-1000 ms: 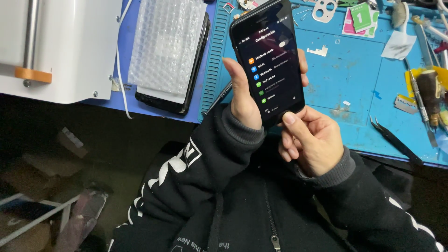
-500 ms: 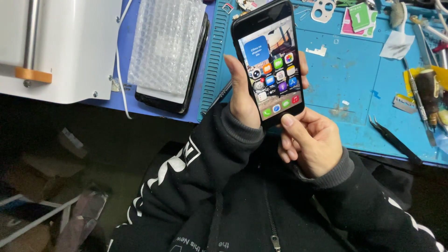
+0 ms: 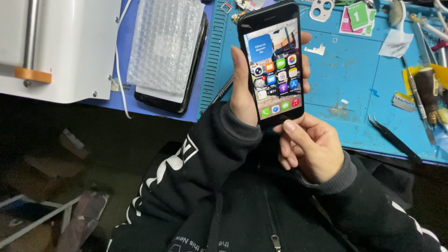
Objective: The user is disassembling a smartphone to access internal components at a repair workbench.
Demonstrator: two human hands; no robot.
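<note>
Head view: phone (image 3: 275, 65) in left hand (image 3: 242, 93).

We wear a black zip-up hooded jacket with large white lettering printed along the left sleeve (image 3: 186, 163) and more white print low on the chest. A dark zipper (image 3: 270, 219) with a small metal pull runs down the front. Both cuffs are ribbed grey knit, one just below the left hand (image 3: 245, 91), the other just below the right hand (image 3: 310, 147). Both hands are bare, with short, unpainted nails.
</note>
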